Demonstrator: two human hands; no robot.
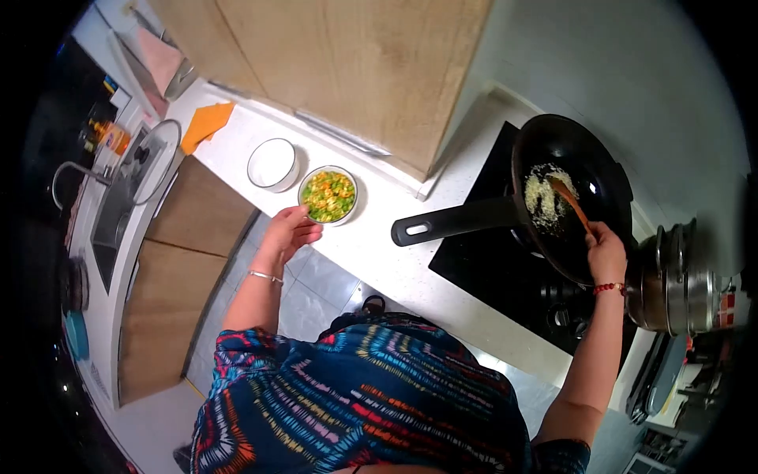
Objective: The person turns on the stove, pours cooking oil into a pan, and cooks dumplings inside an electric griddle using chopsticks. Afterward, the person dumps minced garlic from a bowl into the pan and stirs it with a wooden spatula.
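Observation:
My right hand (606, 251) is closed round the handle of a wooden spatula (575, 204). The spatula's head rests among pale minced bits (543, 197), perhaps chopped garlic, in a black wok (557, 136). The wok's long handle (454, 221) points left over the counter. My left hand (288, 233) is beside a white bowl (354, 207) of diced mixed vegetables (328, 196), green, yellow and orange. Its fingers are loosely apart at the bowl's near left edge; whether they touch the rim is hard to tell.
A second white bowl (272, 164) stands left of the vegetables, near an orange cloth (207, 126). The black cooktop (474, 265) lies under the wok, with stacked steel pots (671, 288) to its right. Wooden cabinets (347, 63) overhang the counter; a sink (106, 237) is far left.

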